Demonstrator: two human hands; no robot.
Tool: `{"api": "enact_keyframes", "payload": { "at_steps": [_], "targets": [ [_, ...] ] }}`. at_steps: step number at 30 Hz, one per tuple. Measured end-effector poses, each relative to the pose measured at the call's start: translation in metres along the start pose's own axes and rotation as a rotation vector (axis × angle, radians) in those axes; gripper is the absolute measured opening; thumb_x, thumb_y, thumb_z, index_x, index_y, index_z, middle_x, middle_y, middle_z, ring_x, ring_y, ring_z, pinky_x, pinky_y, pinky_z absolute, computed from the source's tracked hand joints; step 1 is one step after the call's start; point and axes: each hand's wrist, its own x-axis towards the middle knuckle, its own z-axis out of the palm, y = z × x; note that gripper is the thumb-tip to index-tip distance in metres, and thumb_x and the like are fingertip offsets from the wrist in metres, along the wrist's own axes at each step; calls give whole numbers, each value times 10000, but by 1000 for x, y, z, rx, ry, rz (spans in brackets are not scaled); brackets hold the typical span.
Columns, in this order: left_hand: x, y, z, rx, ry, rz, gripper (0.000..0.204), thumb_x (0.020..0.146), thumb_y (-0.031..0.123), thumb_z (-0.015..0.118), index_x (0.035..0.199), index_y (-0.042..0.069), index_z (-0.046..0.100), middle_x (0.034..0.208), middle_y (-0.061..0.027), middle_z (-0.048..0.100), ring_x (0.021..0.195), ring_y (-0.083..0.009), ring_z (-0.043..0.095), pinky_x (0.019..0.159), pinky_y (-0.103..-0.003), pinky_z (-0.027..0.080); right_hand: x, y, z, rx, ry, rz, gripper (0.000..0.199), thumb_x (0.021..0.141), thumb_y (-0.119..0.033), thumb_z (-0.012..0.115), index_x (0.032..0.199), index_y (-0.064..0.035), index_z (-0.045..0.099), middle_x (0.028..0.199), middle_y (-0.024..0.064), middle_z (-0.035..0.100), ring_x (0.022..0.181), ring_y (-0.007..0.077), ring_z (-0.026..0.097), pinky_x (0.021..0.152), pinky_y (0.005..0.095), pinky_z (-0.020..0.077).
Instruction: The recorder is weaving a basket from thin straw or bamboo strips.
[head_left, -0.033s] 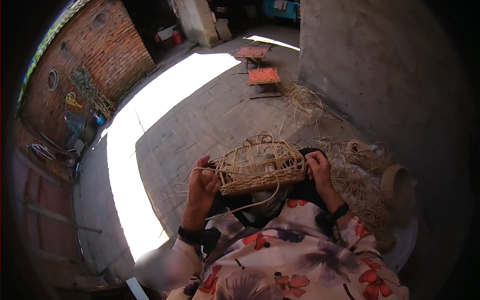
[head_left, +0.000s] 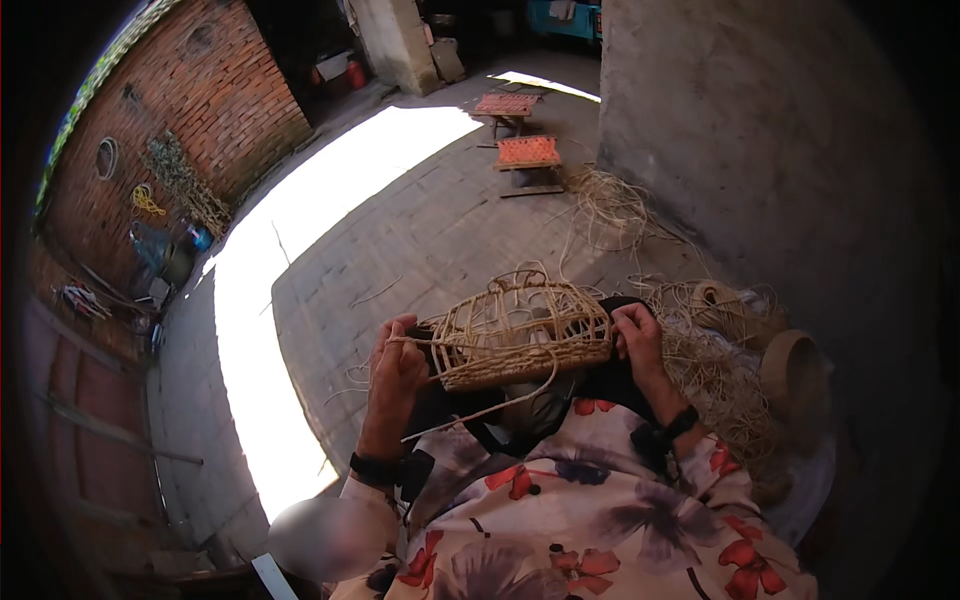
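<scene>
- Brick wall (head_left: 200, 110) on the left, grey wall (head_left: 750, 150) on the right; between them a paved floor (head_left: 420, 240), half in bright sun, half in shade.
- Two small stools (head_left: 527, 152) with woven red tops stand well apart from the person, far up the floor.
- Loose cane (head_left: 610, 205) lies on the floor near the stools; a denser tangle of the same pale strands (head_left: 720, 380) lies just beside the person's right arm, with what look like two coils or rolls (head_left: 790, 365) in it.
- Basket (head_left: 520, 335): held over the lap, between both hands, above a dark cloth. Judgement on progress: the lower band reads as tightly woven and closed; the upper part is an open frame of ribs and arched loops with gaps between them, so the body seems well on but not finished. How much top and rim remain I cannot tell from this view.
- A free strand (head_left: 490, 405) hangs from the basket's underside across the lap, uncut; I judge it is working material yet to be woven in or trimmed.
- Left hand (head_left: 398, 365): at the basket's left end, fingers curled, pinching a thin strand that runs into the weave.
- Right hand (head_left: 638, 340): at the right end, fingers closed round the basket's edge, steadying it.
- Dark band on each wrist.
</scene>
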Motion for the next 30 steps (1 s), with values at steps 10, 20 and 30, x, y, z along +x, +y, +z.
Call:
{"api": "enact_keyframes", "payload": {
  "at_steps": [10, 20, 30],
  "targets": [
    [-37, 47, -322, 1474, 835, -25, 531, 739, 354, 791, 1144, 59, 616, 782, -102, 644, 741, -242, 604, 696, -389, 484, -2, 8, -12, 67, -26, -46, 87, 951, -149, 585, 932, -66, 602, 728, -27, 564, 522, 23, 469, 439, 188, 383],
    [-208, 107, -549, 414, 1207, 183, 429, 724, 125, 786, 1094, -1, 607, 841, -105, 636, 725, -228, 623, 726, -364, 503, -3, 3, -5, -17, -40, 10, 91, 944, -163, 593, 928, -74, 605, 720, -38, 563, 549, 25, 483, 464, 192, 393],
    [-30, 10, -146, 754, 40, -28, 362, 896, 237, 648, 1190, 29, 616, 1056, -96, 659, 851, -143, 617, 730, -287, 496, -25, -56, 43, -288, -32, -406, 48, 896, -41, 599, 930, -12, 615, 790, 12, 579, 684, 67, 525, 638, 234, 448]
  ]
}}
